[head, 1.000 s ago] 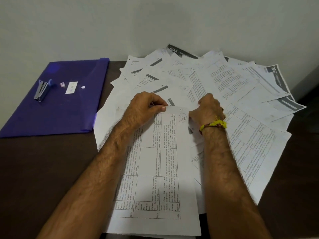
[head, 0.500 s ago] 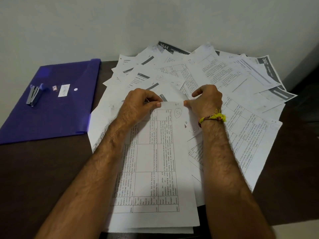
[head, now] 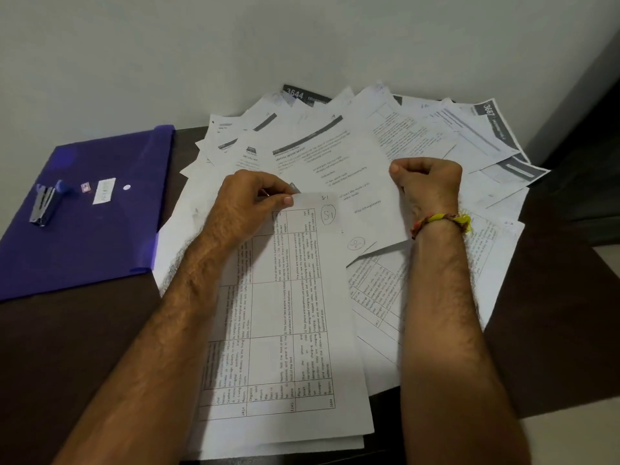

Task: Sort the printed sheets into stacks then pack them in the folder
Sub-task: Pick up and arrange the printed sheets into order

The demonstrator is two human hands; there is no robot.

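Many printed sheets lie fanned over the dark table against the wall. Nearest me lies a sheet with a table, marked "S-1", on top of a few others. My left hand pinches its top edge between thumb and fingers. My right hand, with a yellow thread band at the wrist, grips the right edge of another sheet with text and holds it lifted over the pile. A purple plastic folder lies flat at the left.
A small blue stapler and a small staple box sit on the folder. The white wall stands right behind the papers. The dark table shows at front left; its right edge is close to the sheets.
My right hand has moved right and up from beside the left hand, drawing a text sheet off the pile. The left hand stays pinching the "S-1" sheet.
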